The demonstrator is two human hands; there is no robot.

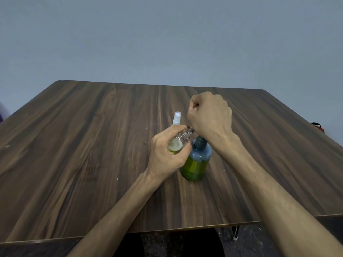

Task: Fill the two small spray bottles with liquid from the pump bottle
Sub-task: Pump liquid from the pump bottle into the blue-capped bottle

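Small uncapped spray bottle, clear plastic with a threaded neck, tilted in the left hand with its open mouth just beside the pump spout; some yellow-green liquid already inside. Likely light, thin-walled and easy to squeeze or let slip; best gripped around the body, below the threads, as here. Pump bottle upright on the counter, near centre, roughly half full of green liquid; probably heavier and steady enough to take downward pressure without tipping. Right hand over the pump head, fingers curled, wrist arched above the dark collar; exact contact with the head hidden beneath the hand. Second spray bottle, white sprayer fitted, upright just beyond the left hand; fill level not visible. Both forearms extended from the near edge, converging on the bottles.
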